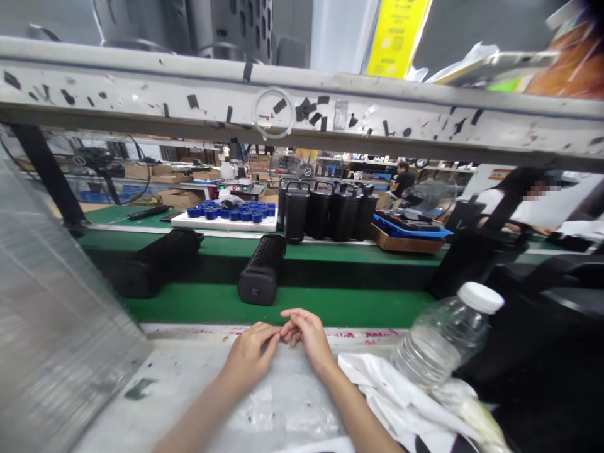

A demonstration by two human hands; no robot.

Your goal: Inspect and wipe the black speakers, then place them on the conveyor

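Just past my fingertips, at the centre of the frame, a black unit point(257, 280) lies on its side on the green surface point(202, 306), one end turned toward me, and neither hand is on it! Left hand point(252, 352): fingers loosely bent, thumb close to them, nothing visible in its hold. Right hand point(306, 336): half open, fingers curling in to meet the left, also with nothing to show. The fingertips come together just short of the unit, over the pale bench point(189, 377).

Where do things stand? Nothing is being worked on at this instant, as I judge it; whether this unit is finished or untouched, I can't tell. Left of it lies a second one point(155, 267), no hand near that either. Farther back, above centre, a cluster of upright black units point(296, 217) stands close together; done or waiting, the view doesn't say.

Left of the cluster, blue round parts point(234, 215) sit in rows on a white tray point(226, 225). Lower right, a clear bottle point(438, 340) stands beside a crumpled white cloth point(391, 393). And over at upper right, another person point(516, 189)!
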